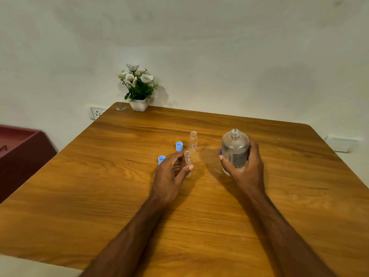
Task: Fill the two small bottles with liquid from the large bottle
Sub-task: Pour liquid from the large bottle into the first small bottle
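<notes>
My right hand (246,166) grips the large clear bottle (235,148), uncapped and upright, just above the wooden table (119,196). A bit of blue, perhaps its cap, peeks out behind the bottle's left side. My left hand (171,174) wraps its fingers and thumb around the nearer small clear bottle (187,156), which stands open. The second small bottle (193,141), with a red label, stands open just behind it, untouched. Two light-blue caps lie to the left: one (179,146) beside the far bottle, the other (161,159) partly hidden by my left fingers.
A white pot of artificial flowers (138,87) stands at the table's far edge by the wall, with a small dark object (121,108) beside it. A dark red piece of furniture (22,152) sits off the table's left. Wall sockets (96,112) are behind.
</notes>
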